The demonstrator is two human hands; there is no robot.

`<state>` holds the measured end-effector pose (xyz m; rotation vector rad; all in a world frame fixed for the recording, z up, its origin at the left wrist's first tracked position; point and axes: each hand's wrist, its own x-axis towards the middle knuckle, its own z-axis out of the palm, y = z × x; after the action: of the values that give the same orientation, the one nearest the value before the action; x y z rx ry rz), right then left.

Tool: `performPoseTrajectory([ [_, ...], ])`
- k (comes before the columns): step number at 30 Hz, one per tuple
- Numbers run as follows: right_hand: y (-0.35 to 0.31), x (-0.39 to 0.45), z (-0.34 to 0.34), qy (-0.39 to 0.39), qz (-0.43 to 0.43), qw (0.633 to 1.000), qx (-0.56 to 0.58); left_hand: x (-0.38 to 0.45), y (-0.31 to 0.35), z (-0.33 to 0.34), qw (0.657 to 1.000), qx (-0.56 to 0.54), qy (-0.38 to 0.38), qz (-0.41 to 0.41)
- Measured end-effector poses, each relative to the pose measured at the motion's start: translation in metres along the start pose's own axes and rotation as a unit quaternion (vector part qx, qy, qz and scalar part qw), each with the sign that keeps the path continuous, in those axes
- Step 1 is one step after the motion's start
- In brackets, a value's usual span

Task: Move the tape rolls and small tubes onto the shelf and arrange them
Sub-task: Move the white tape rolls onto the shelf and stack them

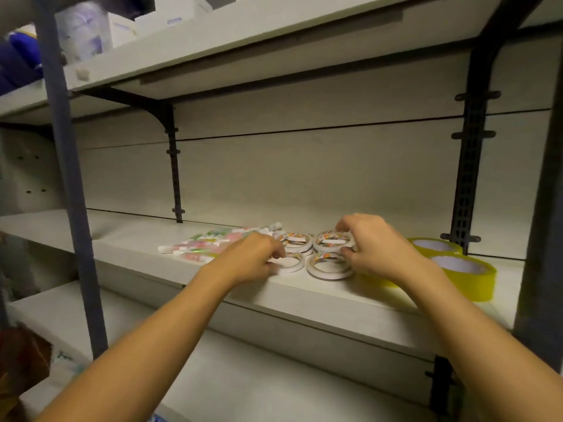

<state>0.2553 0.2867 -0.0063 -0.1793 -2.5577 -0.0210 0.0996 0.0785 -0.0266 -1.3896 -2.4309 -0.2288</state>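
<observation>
Several small white tape rolls (327, 268) lie in a cluster on the middle shelf (137, 248). My right hand (374, 248) curls its fingers and thumb round a stack of white rolls (332, 240) at the cluster's right. My left hand (253, 260) pinches the front left white roll (289, 264). A row of small tubes (207, 246) with pink and green labels lies flat to the left of the rolls, partly behind my left hand. Two wide yellow tape rolls (463, 269) stand to the right.
An upper shelf (213, 47) carries white boxes (122, 25) and a wrapped pack. Dark brackets (173, 166) and a slotted upright (467, 178) run up the back panel. A grey post (70, 178) stands at the left, and a lower shelf (274, 376) lies beneath.
</observation>
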Motion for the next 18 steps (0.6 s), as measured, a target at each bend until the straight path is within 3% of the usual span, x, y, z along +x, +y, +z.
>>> performPoseTrajectory([
  [7, -0.007, -0.006, 0.007, -0.021, 0.026, 0.999, -0.033, 0.022, -0.018, 0.016, 0.996, -0.056, -0.034, 0.054],
  [18, -0.05, -0.005, 0.02, -0.06, 0.08, 0.992, -0.075, 0.023, -0.039, -0.002, 0.985, -0.071, 0.046, 0.149],
])
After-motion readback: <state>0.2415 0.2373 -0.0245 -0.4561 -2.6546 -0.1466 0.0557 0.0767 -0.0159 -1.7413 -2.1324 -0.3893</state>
